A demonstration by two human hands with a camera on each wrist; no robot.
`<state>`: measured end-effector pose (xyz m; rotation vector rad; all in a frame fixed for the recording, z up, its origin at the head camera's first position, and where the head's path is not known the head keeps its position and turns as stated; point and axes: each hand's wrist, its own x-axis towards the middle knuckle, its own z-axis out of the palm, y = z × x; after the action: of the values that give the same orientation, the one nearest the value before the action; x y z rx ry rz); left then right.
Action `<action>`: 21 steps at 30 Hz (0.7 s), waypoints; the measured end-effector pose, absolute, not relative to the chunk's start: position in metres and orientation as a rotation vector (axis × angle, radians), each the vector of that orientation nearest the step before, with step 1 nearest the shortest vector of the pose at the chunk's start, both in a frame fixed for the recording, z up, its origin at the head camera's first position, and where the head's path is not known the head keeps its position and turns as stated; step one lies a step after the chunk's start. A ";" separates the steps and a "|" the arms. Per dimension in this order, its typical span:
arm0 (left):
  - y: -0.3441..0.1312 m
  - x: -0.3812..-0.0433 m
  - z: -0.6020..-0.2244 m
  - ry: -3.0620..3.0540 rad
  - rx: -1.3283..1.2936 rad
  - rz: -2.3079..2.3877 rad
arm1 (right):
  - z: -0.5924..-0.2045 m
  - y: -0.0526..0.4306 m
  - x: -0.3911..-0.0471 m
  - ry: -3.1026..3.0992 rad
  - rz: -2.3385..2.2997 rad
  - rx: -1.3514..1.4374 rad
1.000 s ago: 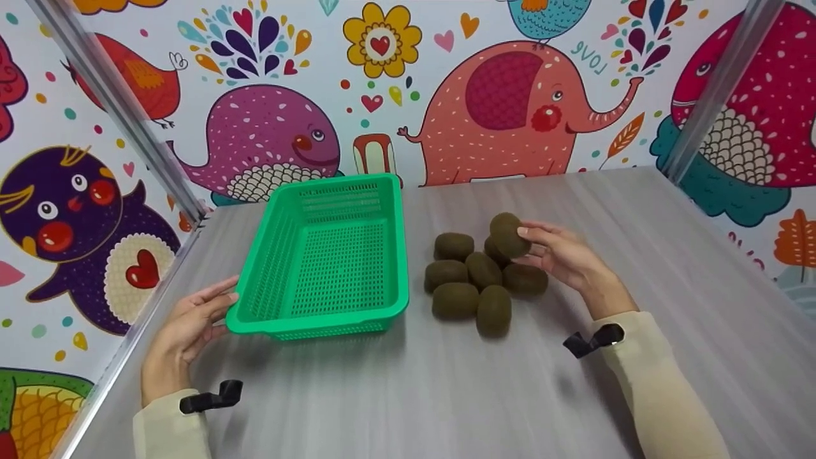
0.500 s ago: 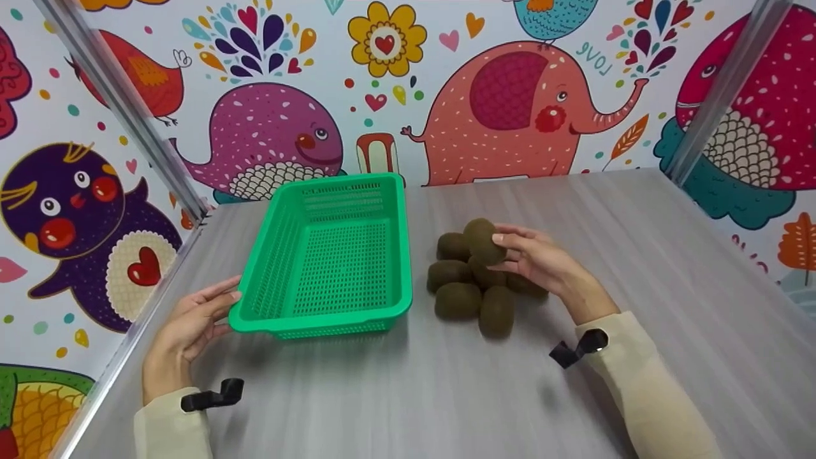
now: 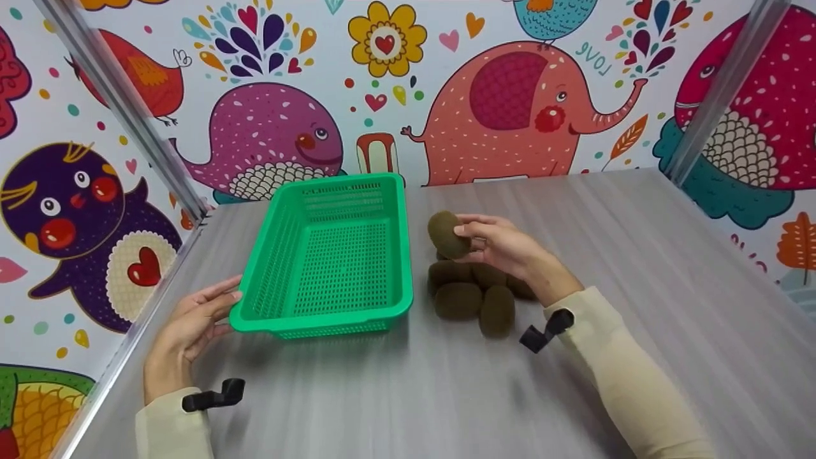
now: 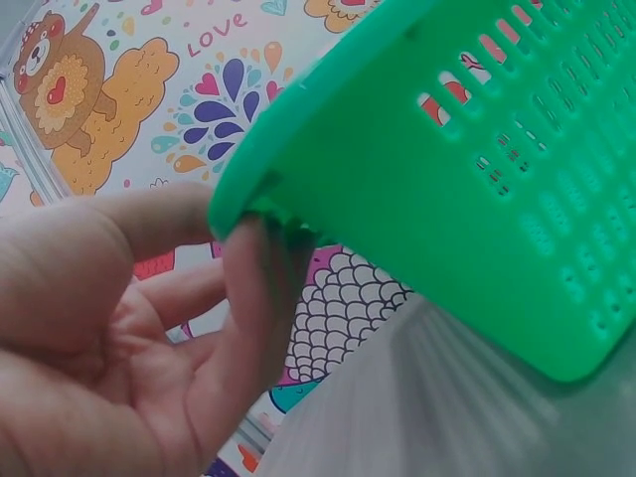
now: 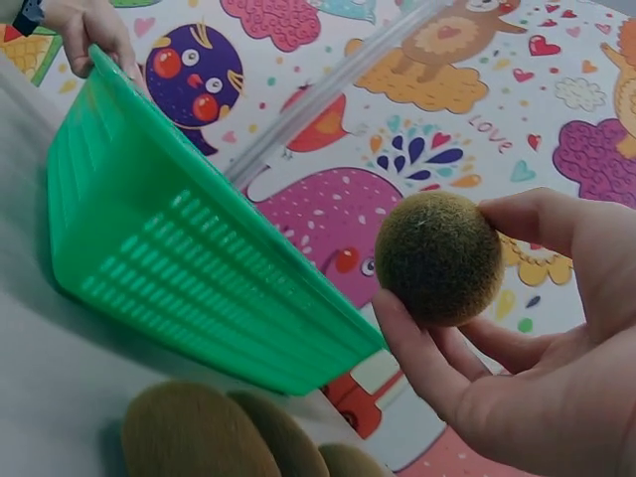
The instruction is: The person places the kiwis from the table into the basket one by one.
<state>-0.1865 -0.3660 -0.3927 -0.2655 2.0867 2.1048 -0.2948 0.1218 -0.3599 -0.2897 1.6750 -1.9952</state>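
My right hand [image 3: 503, 245] pinches a brown fuzzy kiwi [image 3: 448, 234] between thumb and fingers, held up off the table just right of the basket. In the right wrist view the kiwi [image 5: 439, 258] is seen end-on at the fingertips. Below it several more kiwis [image 3: 458, 301] lie in a cluster, some partly hidden by the hand. A green plastic basket [image 3: 322, 322] with slotted walls stands to the left, nothing inside it. My left hand [image 3: 188, 331] grips its near left rim; the left wrist view shows thumb and fingers [image 4: 263, 308] around that rim's edge.
The grey wood-grain table [image 3: 446, 395] extends in front of the basket and off to the right. Walls printed with cartoon animals [image 3: 503, 115] close off the back and sides, with metal posts [image 3: 121, 108] at the corners.
My right hand has carried the kiwi leftward, from above the right of the cluster to near the basket's right rim. The left hand and basket have stayed in place.
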 end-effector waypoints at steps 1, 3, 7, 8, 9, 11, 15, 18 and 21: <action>-0.366 -0.186 -0.393 2.085 -0.267 2.107 | -0.359 0.118 -0.295 1.687 -1.978 -0.293; -0.366 -0.186 -0.393 2.081 -0.269 2.115 | -0.356 0.111 -0.296 1.702 -1.954 -0.296; -0.365 -0.187 -0.394 2.077 -0.262 2.124 | -0.350 0.097 -0.297 1.695 -1.942 -0.286; -0.365 -0.187 -0.394 2.077 -0.255 2.124 | -0.349 0.094 -0.297 1.687 -1.942 -0.286; -0.365 -0.187 -0.394 2.078 -0.254 2.123 | -0.348 0.091 -0.298 1.678 -1.941 -0.280; -0.365 -0.187 -0.394 2.082 -0.252 2.124 | -0.345 0.085 -0.298 1.667 -1.932 -0.271; -0.365 -0.186 -0.395 2.085 -0.262 2.126 | -0.341 0.073 -0.299 1.630 -1.918 -0.252; -0.366 -0.186 -0.395 2.084 -0.259 2.124 | -0.339 0.065 -0.300 1.605 -1.912 -0.261; -0.366 -0.187 -0.395 2.081 -0.260 2.126 | -0.336 0.056 -0.300 1.607 -1.894 -0.268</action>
<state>-0.1870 -0.3660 -0.3949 -0.2605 2.0807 2.1259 -0.3005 0.0562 -0.3356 -0.2684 1.6066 -1.8944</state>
